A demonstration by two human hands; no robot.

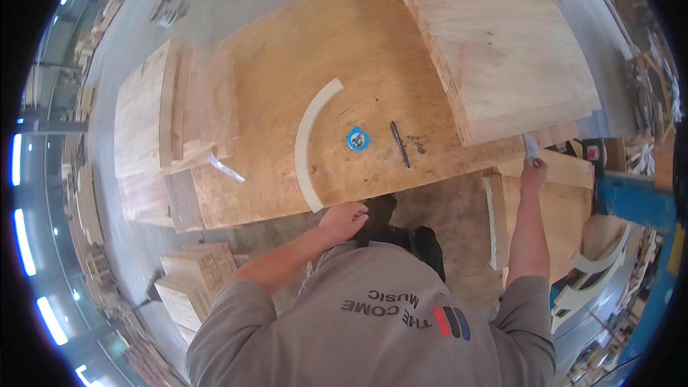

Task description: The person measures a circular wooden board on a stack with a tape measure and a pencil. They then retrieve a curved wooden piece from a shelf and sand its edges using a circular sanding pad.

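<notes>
My right hand [534,173] is pinched on one end of a pale paper-like strip [531,146] at the table's front edge, below the right stack of wooden panels [505,59]. My left hand [345,220] hangs just off the edge of the wooden worktable [269,193], its fingers curled; whether they hold anything cannot be told. Near it, the lower end of a curved pale wooden piece [303,145] reaches that edge. Right of the curve lie a blue tape measure [358,140] and a dark pen [400,144].
Wooden panels [142,113] are stacked at the table's left, beside another pale strip [226,168]. Below stand more wooden blocks [196,279]. A wooden box [559,204] and blue machine frame [629,196] are at the right, with curved pieces [596,279] nearby.
</notes>
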